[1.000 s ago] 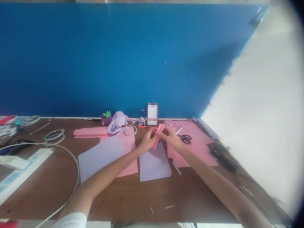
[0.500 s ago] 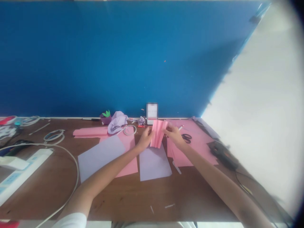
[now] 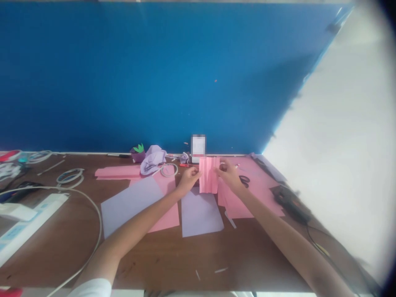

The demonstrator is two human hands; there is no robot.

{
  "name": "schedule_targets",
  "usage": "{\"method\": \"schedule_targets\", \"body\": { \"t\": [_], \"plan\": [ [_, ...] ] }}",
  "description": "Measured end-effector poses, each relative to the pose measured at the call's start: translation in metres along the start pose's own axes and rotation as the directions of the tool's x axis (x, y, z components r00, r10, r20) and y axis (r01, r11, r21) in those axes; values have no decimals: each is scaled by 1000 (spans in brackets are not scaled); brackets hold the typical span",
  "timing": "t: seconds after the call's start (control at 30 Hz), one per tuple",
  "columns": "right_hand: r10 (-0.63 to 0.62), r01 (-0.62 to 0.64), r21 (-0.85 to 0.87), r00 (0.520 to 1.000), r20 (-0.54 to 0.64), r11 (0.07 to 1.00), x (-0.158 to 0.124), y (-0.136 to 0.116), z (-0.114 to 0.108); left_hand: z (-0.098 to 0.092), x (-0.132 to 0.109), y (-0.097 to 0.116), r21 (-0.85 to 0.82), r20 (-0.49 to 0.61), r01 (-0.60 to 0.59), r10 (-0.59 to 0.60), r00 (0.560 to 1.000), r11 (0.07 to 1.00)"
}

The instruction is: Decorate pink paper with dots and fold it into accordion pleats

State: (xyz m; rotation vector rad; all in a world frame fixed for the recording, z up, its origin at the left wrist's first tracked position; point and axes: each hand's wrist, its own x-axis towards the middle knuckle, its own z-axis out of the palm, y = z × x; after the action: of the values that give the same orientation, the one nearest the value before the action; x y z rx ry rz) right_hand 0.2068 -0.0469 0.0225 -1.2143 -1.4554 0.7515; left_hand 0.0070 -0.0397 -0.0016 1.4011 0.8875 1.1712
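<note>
Pleated pink paper sheet point(image 3: 209, 180) is held upright above the brown tabletop point(image 3: 173, 255), over a lilac sheet point(image 3: 200, 212); left hand point(image 3: 187, 178) and right hand point(image 3: 227, 175) pinch its side edges.

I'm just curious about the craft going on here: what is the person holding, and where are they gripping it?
A pleated pink paper, held upright between both hands: the left hand pinches its left edge, the right hand its right edge.
</note>
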Motion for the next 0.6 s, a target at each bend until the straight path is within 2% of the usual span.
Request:
{"method": "schedule_targets", "body": {
  "t": [0.27, 0.37, 0.47, 0.6],
  "plan": [
    [-124, 122, -45, 992, -32, 991, -5, -4, 4, -1, 1, -2, 8, -29, 14, -13, 999, 1000],
    [-230, 217, -170, 972, -56, 961, -12, -9, 10, 1, -1, 1, -7, -14, 24, -25, 1000, 1000],
    [-335, 331, -271, 942, 30, 904, -20, -16, 16, 4, -4, 5, -49, 55, 32, -29, 998, 998],
    [-338, 345, -237, 939, 70, 908, -24, -25, 18, 4, -6, 7, -95, 113, 10, 1, 994, 995]
  ]
}}
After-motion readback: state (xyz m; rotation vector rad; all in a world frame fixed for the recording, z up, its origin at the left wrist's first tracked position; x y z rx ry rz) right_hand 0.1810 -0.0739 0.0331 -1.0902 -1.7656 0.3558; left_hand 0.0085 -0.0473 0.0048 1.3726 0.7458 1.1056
